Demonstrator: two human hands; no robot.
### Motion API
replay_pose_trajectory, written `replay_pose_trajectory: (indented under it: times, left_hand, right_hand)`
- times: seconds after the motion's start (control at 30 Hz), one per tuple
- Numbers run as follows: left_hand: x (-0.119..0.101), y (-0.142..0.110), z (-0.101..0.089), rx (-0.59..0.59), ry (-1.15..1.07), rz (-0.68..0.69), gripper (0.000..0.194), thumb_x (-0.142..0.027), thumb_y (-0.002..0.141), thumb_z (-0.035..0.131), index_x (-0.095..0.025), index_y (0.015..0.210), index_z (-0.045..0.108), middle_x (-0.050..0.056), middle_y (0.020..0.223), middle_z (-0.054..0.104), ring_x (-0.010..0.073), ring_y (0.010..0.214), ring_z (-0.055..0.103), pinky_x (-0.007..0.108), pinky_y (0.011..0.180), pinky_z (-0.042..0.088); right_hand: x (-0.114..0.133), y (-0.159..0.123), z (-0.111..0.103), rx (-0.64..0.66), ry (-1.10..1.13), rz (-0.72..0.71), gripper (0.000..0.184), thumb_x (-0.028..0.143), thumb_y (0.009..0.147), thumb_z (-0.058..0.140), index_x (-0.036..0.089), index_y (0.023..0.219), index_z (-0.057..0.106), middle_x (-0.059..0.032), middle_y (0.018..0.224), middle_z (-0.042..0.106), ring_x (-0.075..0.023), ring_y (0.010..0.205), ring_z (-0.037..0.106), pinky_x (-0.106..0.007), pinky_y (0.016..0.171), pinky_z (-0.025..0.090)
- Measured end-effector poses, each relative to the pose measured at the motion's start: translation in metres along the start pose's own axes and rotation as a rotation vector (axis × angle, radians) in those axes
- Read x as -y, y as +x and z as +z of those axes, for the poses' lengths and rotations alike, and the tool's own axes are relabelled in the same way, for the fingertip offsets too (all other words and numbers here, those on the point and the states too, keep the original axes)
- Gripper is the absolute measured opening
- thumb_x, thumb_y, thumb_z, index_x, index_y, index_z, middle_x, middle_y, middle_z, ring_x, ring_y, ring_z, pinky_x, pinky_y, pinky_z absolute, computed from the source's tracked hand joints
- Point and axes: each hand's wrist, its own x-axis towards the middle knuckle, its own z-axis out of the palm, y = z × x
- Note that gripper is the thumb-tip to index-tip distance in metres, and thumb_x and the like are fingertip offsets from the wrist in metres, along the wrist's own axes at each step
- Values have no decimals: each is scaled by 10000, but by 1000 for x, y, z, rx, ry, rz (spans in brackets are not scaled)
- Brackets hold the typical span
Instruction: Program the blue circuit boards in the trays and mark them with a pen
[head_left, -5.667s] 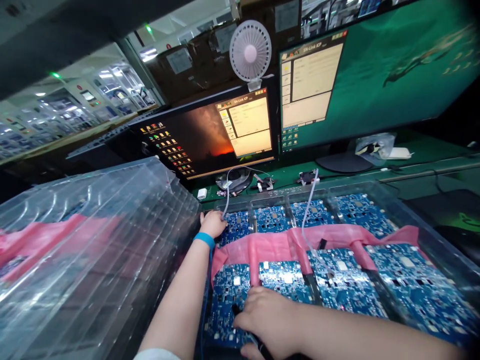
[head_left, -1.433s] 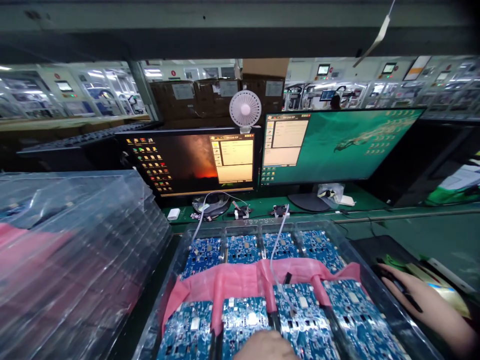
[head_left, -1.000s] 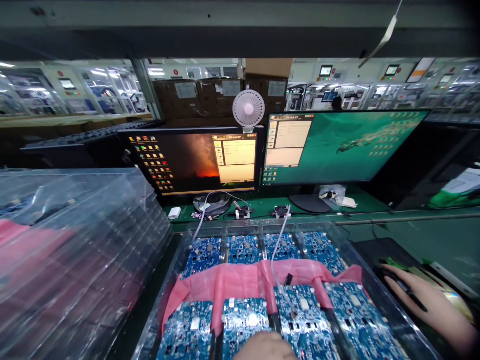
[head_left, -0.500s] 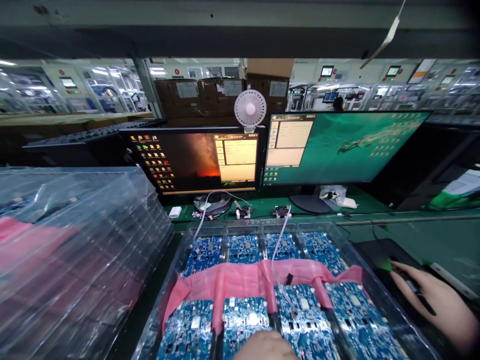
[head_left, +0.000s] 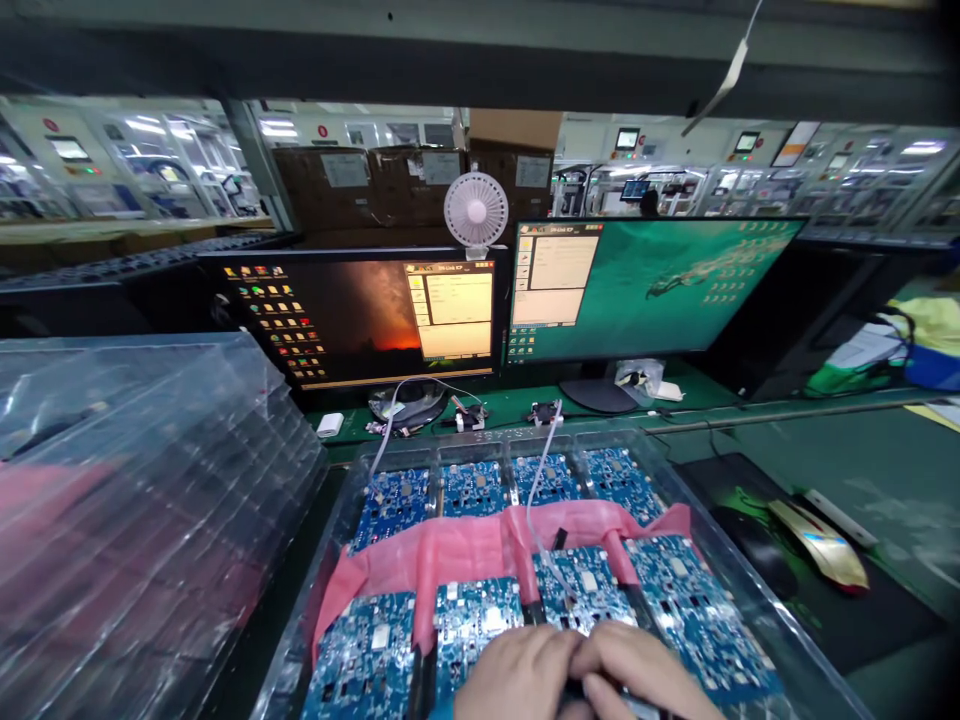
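Tray rim [head_left: 780, 640] lies well right; left hand [head_left: 514, 675] and right hand [head_left: 637, 675] pinch a black part [head_left: 592, 688] over circuit boards [head_left: 577, 590].

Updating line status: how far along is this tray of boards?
Done: unclear, nothing marks any board finished, though two white cables already reach the tray. In hand: left hand and right hand meet over a near-row board, on something dark. Left: the far-row boards have no hands on them; stacked clear trays sit leftward, contents unclear.
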Motion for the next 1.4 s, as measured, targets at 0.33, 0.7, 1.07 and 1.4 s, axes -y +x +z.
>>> replay_pose_trajectory:
  times: [0.33,0.7,1.07,1.4]
  left_hand:
    - [-15,5,-18,181,74,0,261,-429,714,528,-175,668,488,-25,593,597,152,520,563,232,436,332]
    - [-24,4,-36,205,-158,-166,164,-328,767,436,-179,816,484,28,762,573,178,688,528,288,606,399]
    - [-18,11,-30,289,-186,-82,177,-275,836,372,-209,955,485,27,859,558,182,768,531,338,675,446]
    - [-15,11,-30,277,-202,-67,192,-292,830,400,-220,978,498,25,850,573,190,772,546,352,671,452]
  right_hand:
    - [2,-2,-29,294,170,8,302,395,819,386,205,965,570,-14,816,607,-109,755,548,-215,711,413]
    - [-11,1,-49,-74,389,451,330,316,820,316,163,753,601,-31,722,605,-121,642,546,-234,601,426]
    - [-64,10,-24,-191,55,690,234,293,755,382,192,685,582,16,630,585,-122,626,533,-221,578,375]
    - [-65,13,-24,-150,126,719,221,292,750,405,198,728,603,5,680,617,-138,671,565,-238,613,405]
